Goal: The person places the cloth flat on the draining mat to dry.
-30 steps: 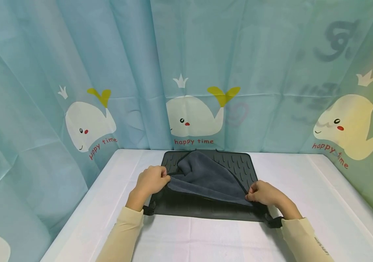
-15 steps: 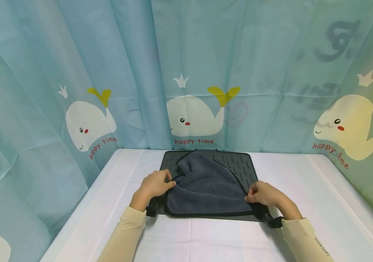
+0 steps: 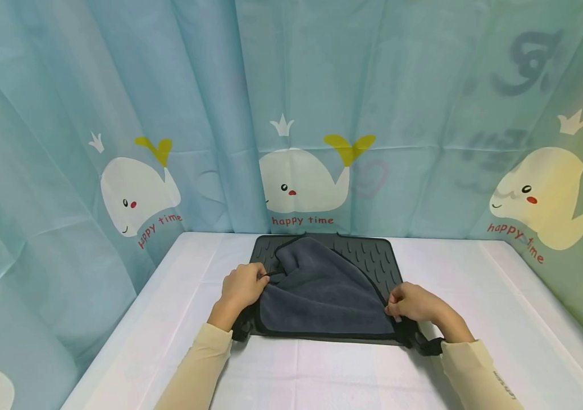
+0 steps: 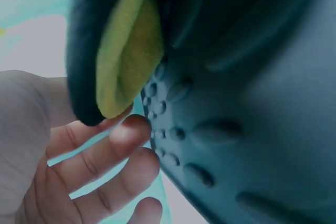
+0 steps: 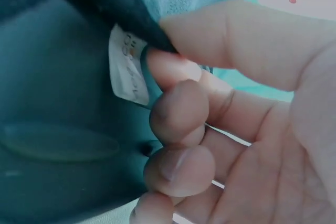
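Note:
A dark grey towel (image 3: 317, 296) with black edging lies rumpled and partly folded over a black textured mat (image 3: 368, 259) in the head view. My left hand (image 3: 243, 287) pinches the towel's left edge. In the left wrist view, the yellow underside (image 4: 131, 61) of the folded towel shows beside that hand, whose other fingers (image 4: 100, 156) are spread near the mat's raised ridges. At the towel's right edge, my right hand (image 3: 414, 303) pinches the black border between thumb and index finger. Beside those fingers (image 5: 181, 108), a white printed label (image 5: 126, 66) hangs from the towel.
The mat rests on a white-covered table (image 3: 291, 378), close to its far edge. Behind it hangs a blue-green curtain (image 3: 409, 114) printed with whales. Black wrist straps (image 3: 430, 346) and cream sleeves (image 3: 478, 373) show on the arms.
The towel's near edge has dropped forward and down, covering more of the mat's front. My left hand has shifted slightly right, still at the left edge. The right hand stays nearly in place.

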The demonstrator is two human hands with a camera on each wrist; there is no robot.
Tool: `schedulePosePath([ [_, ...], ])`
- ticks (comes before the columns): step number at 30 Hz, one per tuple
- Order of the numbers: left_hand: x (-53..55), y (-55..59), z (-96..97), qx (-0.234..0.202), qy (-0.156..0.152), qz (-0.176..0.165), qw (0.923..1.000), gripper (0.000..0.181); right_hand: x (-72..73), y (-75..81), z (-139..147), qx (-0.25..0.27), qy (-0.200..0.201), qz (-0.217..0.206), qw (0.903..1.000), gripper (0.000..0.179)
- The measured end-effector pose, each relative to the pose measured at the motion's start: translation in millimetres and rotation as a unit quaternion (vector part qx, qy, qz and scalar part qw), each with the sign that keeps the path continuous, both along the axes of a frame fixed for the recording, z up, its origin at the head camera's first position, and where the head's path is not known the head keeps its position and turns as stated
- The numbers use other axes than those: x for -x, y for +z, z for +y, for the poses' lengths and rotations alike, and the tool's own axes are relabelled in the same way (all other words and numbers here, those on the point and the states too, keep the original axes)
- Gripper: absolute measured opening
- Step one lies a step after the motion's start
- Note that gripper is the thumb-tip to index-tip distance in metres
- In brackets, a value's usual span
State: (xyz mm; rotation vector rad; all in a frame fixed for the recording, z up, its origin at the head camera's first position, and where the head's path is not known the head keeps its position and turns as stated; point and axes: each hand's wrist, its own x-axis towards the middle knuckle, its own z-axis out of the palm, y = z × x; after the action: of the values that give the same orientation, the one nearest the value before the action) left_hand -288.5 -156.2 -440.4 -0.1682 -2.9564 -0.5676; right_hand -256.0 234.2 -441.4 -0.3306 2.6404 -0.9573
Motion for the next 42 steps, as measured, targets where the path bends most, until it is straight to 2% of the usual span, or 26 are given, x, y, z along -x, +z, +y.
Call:
schedulePosePath([
  [5,0.8,0.7,-5.4,-0.007,0.015,-0.023,0.9996,0.014,-0.4,1.0,1.2,0.006,0.011,-0.012,0.9998,0.023],
  [10,0.4,-0.4,-4.5,-0.006,0.004,-0.045,0.9990,0.010,-0.5,3.0,4.4,0.012,0.031,-0.004,0.9994,0.026],
  [12,0.6,-0.8,-3.0,-0.008,-0.001,-0.042,0.9991,0.007,0.4,4.1,6.7,0.018,0.026,-0.005,0.9995,0.028],
  [17,1.3,-0.9,-1.8,-0.013,0.000,-0.033,0.9994,0.013,3.6,7.3,10.1,0.039,-0.004,-0.007,0.9992,0.026],
  [22,1.1,0.2,3.5,-0.008,-0.001,-0.019,0.9998,0.013,6.4,13.3,13.1,0.063,-0.018,0.016,0.9977,0.026],
  [25,1.1,1.2,7.9,-0.005,-0.009,-0.015,0.9998,0.016,10.0,20.0,14.6,0.076,-0.013,0.033,0.9965,0.027],
  [30,5.0,3.7,12.1,0.001,-0.018,-0.020,0.9996,0.017,27.0,27.9,9.7,0.071,0.000,0.050,0.9963,0.024],
  [34,15.6,7.2,11.8,0.004,-0.037,-0.034,0.9987,0.013,49.1,25.1,-1.4,0.062,-0.002,0.039,0.9973,0.022],
  [38,28.2,12.4,13.5,0.015,-0.064,-0.059,0.9961,0.035,67.6,17.9,-17.3,0.034,-0.002,0.043,0.9985,0.028],
  [42,38.3,16.8,17.8,0.038,-0.079,-0.083,0.9927,0.052,80.1,12.7,-31.8,0.016,0.019,0.066,0.9975,0.033],
])
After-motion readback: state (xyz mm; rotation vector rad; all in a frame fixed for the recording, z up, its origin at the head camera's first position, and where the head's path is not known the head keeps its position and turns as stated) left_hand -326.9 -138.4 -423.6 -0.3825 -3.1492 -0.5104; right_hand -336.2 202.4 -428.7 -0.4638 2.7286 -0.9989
